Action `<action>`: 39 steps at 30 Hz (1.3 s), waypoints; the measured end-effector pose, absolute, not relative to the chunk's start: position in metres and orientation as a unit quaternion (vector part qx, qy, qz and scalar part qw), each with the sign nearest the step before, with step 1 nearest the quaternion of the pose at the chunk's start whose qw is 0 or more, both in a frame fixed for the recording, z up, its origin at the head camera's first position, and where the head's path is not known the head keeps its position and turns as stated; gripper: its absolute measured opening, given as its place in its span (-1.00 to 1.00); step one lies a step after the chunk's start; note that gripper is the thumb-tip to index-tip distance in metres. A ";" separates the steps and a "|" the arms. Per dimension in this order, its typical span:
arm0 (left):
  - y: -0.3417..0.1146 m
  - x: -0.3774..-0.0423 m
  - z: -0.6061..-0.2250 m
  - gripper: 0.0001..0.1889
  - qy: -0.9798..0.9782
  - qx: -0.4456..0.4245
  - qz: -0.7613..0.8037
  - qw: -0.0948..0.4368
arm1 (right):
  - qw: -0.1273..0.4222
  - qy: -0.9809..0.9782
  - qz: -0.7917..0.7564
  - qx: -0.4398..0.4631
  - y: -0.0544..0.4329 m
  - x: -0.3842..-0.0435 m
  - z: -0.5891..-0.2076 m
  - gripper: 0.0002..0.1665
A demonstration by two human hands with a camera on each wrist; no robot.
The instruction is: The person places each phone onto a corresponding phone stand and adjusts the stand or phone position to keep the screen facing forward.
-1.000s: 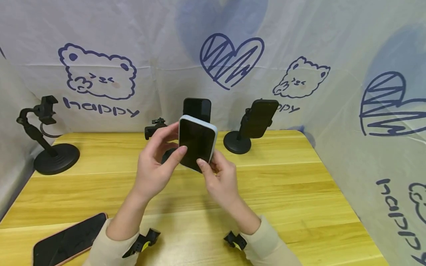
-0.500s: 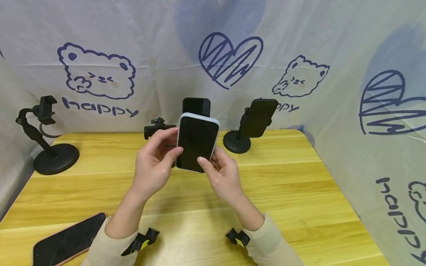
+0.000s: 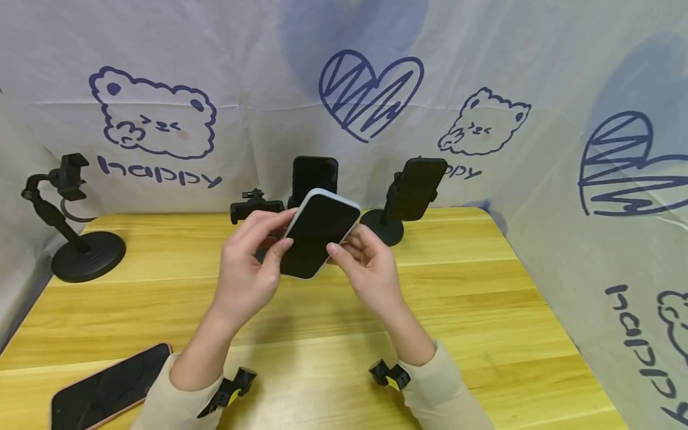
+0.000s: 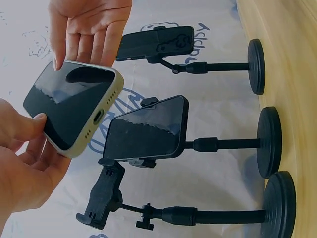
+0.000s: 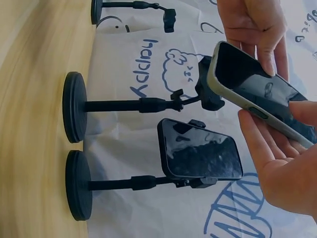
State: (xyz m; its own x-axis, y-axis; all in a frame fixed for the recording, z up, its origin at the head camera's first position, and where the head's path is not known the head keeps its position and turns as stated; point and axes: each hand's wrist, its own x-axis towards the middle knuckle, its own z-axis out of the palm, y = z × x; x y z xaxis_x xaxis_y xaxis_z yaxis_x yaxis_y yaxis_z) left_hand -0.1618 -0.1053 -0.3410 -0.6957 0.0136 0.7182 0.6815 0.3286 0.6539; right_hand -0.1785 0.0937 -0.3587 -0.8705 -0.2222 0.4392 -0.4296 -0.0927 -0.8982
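Observation:
A smartphone (image 3: pixel 319 236) in a pale case is held up over the middle of the table, tilted with its top leaning right and its dark screen facing the head camera. My left hand (image 3: pixel 248 263) grips its left edge, thumb on the screen side and fingers behind. At the opposite edge my right hand (image 3: pixel 369 269) pinches it between thumb and curled fingers. Just behind, another black phone (image 3: pixel 315 176) sits clamped in a stand, its lower part hidden. Beside that is a phone stand with a bare clamp (image 4: pixel 101 193).
At right stands a round-based holder (image 3: pixel 383 230) carrying a black phone (image 3: pixel 416 190). On the far left is a phone stand (image 3: pixel 86 254) with nothing in its clamp. A pink-edged phone (image 3: pixel 110 388) lies flat at front left. A printed white cloth (image 3: pixel 269 131) hangs behind the table.
The held phone has turned clockwise, its top swinging right. My right hand has shifted slightly right and its fingers show more; my left hand has hardly moved.

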 end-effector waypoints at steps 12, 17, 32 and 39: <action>-0.104 -0.164 -0.344 -0.56 -0.759 -0.258 -0.517 0.300 | 0.070 -0.689 0.693 0.200 0.087 -0.181 -0.362 -0.75; -0.107 -0.166 -0.341 -0.57 -0.746 -0.264 -0.532 0.301 | 0.101 -0.670 0.705 0.211 0.085 -0.182 -0.360 -0.81; -0.153 -0.180 -0.339 -0.61 -0.700 -0.177 -0.561 0.405 | 0.155 -0.661 0.690 0.252 0.073 -0.202 -0.333 -0.82; -0.177 -0.187 -0.343 -0.55 -0.728 -0.149 -0.571 0.348 | 0.150 -0.659 0.687 0.267 0.062 -0.219 -0.313 -0.81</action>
